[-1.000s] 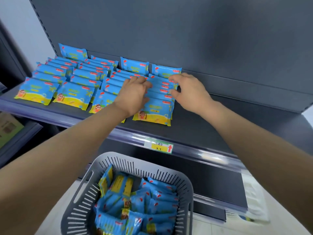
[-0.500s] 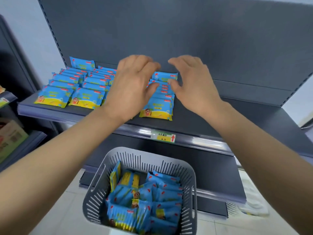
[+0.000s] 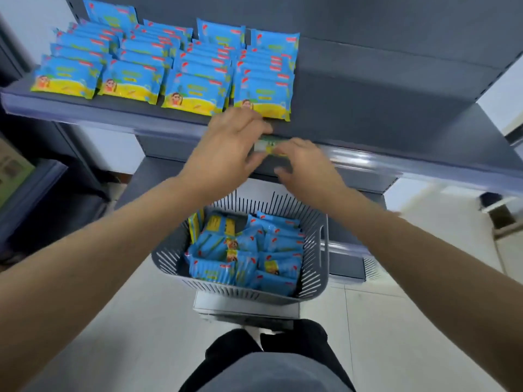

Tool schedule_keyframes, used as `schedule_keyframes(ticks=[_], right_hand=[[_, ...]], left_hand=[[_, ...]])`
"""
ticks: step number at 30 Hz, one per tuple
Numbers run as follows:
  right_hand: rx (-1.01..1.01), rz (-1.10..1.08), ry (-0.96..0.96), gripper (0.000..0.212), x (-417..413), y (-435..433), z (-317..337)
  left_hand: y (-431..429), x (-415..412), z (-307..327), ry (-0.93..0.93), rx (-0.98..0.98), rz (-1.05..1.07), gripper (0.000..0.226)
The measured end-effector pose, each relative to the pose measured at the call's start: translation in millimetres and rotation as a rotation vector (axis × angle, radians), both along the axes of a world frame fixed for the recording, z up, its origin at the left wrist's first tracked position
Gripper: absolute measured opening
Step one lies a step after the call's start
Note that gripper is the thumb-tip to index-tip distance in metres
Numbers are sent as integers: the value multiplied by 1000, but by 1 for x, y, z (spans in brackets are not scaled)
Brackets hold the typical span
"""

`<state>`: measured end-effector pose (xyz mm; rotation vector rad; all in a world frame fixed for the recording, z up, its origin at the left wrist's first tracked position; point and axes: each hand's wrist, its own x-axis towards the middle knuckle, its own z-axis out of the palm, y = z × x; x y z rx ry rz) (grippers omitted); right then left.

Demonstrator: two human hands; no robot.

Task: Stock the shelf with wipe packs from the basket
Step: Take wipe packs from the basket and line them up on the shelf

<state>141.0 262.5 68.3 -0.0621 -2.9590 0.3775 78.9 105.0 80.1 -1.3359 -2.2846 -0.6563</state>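
Between the shelf (image 3: 368,108) edge and the basket (image 3: 325,244), left hand (image 3: 226,148) and right hand (image 3: 308,165) hover empty and loosely spread, likely bound for wipe packs (image 3: 249,250) heaped inside; shelved rows (image 3: 195,69) overlap, fronts showing.

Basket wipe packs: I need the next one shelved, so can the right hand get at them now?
Probably yes: the right hand holds nothing and hovers above the open-topped basket, with nothing between it and the wipe packs.

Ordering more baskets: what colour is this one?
The basket is grey, with slotted walls; the head view shows it.
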Motion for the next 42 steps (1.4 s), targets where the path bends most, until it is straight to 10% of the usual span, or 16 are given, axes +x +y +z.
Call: schedule_keyframes(ticks=[11,28,42], right_hand=[[392,166,-1081,24,22,-6,-170],[403,178,-1211,34,20,10,-205],[-303,-122,-1048,25,1,48,-124]], left_hand=[[-39,-9,-164,-505,-597,91,31],[4,-7,-247,-894,-897,40,45],[2,-15,-201,-910,-876,33,22]])
